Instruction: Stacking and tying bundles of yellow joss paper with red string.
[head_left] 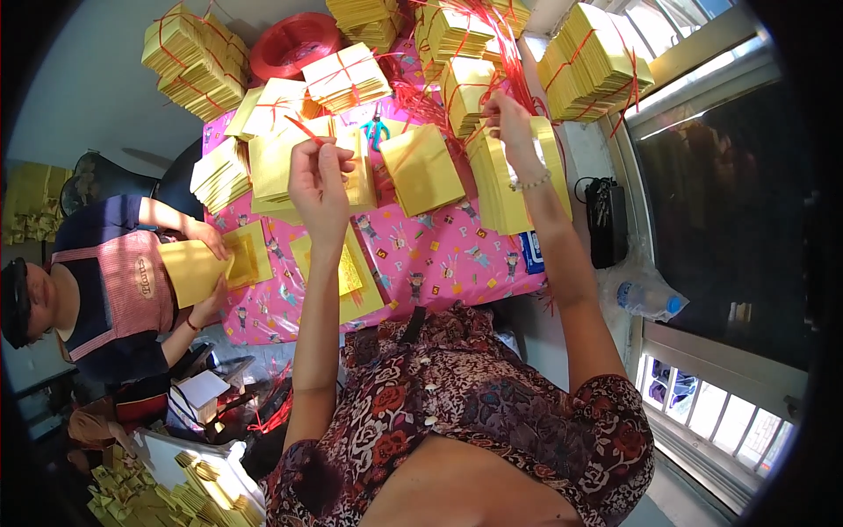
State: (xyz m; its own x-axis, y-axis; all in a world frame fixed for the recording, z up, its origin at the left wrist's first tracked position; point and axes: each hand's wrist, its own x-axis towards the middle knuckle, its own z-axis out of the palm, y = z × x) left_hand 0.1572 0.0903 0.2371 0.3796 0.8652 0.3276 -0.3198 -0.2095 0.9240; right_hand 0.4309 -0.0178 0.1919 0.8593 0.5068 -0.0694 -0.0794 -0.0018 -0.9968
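Observation:
My left hand [323, 176] is closed with a red plastic strip [305, 128] pinched at its fingertips, above a stack of yellow paper sheets [274, 162]. Over toward the right, my right hand [511, 123] has its fingers pinched at a thin red strip [486, 93], partly hidden by the fingers. Beneath that hand lies a tall fanned stack of yellow paper [500, 189]. Between my hands sits a squarish yellow paper stack [423, 169], with teal-handled scissors [375, 132] just behind it. Nearer me lies a yellow sheet with a smaller gold-patterned piece [349, 270].
A co-worker [114, 272] at left holds yellow paper [198, 270] over the pink patterned tablecloth [421, 250]. Red-tied bundles [347, 77] and a red strip roll [294, 46] stand at the back. A plastic bottle [648, 299] and black adapter [604, 221] lie on the sill.

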